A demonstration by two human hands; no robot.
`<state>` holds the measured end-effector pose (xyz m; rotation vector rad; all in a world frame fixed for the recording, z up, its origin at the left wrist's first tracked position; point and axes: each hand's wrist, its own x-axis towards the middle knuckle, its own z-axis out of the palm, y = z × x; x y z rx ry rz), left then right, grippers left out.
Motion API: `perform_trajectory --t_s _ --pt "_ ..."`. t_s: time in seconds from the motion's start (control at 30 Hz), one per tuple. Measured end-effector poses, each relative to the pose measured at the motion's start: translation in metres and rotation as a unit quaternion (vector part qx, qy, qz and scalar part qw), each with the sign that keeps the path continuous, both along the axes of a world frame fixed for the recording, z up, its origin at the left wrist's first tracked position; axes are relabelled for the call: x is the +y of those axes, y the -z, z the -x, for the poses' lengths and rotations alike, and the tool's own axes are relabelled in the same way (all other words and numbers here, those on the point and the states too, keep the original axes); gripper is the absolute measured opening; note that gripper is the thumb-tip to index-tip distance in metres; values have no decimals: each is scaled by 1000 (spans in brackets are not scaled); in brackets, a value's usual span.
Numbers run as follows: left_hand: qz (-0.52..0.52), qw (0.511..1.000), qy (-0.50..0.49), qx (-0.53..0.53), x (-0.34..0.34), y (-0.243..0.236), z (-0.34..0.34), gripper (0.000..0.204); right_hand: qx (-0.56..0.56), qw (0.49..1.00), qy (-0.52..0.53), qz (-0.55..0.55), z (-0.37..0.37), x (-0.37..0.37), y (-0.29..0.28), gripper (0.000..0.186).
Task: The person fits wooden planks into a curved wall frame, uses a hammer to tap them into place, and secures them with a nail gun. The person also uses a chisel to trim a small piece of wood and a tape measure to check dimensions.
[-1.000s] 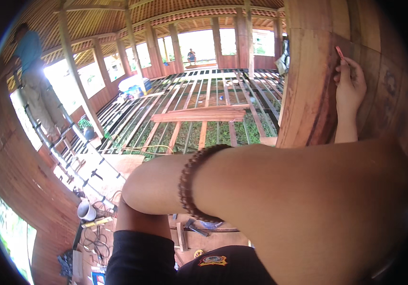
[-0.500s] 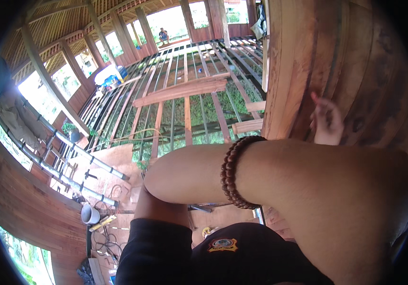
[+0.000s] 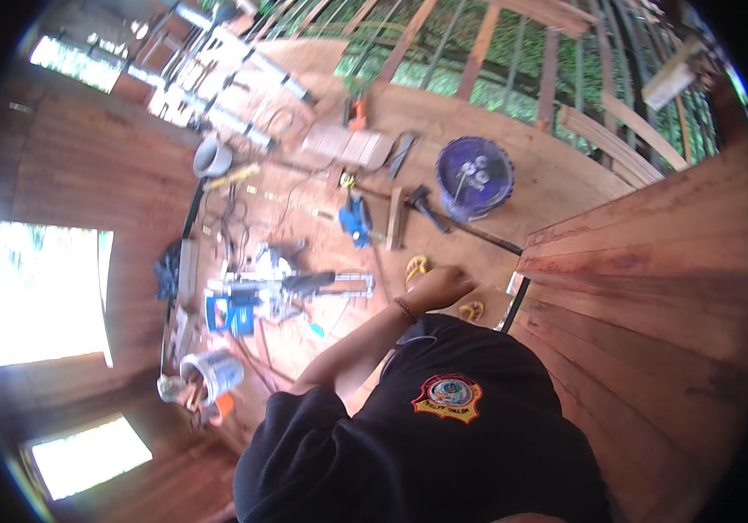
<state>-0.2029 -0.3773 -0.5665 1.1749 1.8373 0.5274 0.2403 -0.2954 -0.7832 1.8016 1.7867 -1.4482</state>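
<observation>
My left hand (image 3: pixel 442 284), with a beaded bracelet at the wrist, hangs over the plywood floor near my yellow sandals (image 3: pixel 417 267), its fingers curled; what they hold, if anything, is hidden. My dark shirt with a badge fills the bottom. My right hand is out of sight. Past my left hand lie a hammer-like tool (image 3: pixel 426 207), a short wooden batten (image 3: pixel 396 225) and a blue power tool (image 3: pixel 355 225). A silver-and-blue saw machine (image 3: pixel 265 292) stands to its left.
A purple bucket (image 3: pixel 474 157) stands ahead near open floor joists (image 3: pixel 483 52) over greenery. A ladder (image 3: pixel 278 74), cables, a grey pail (image 3: pixel 211 159) and a bucket of offcuts (image 3: pixel 221 375) stand leftward. Plank walls (image 3: pixel 618 322) flank me on both sides.
The view has swung down from the wall and far joists to the floor. The raised hand with the pink item has left view; my left arm now reaches down across my front.
</observation>
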Motion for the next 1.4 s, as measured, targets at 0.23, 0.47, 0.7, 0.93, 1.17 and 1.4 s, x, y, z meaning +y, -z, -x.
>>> perform_trajectory --t_s 0.23,0.47,0.7,0.93,1.17,1.4 --pt "317 893 -287 -143 -239 194 -21 63 29 980 -167 -100 10 50 4 20" --pt "350 877 -305 -123 -266 217 -73 48 52 994 -52 81 164 122 -69 10" --pt "292 902 -302 -96 -237 236 -36 36 46 984 -148 91 261 121 -111 9" --pt "190 721 -594 -302 -241 228 -6 33 -11 984 -142 109 286 130 -90 13" --pt "61 514 -720 -463 -198 190 13 30 -46 953 -299 -17 325 138 -65 12" --pt "105 581 -679 -436 -163 186 6 37 -48 857 -510 -52 420 119 2 14"
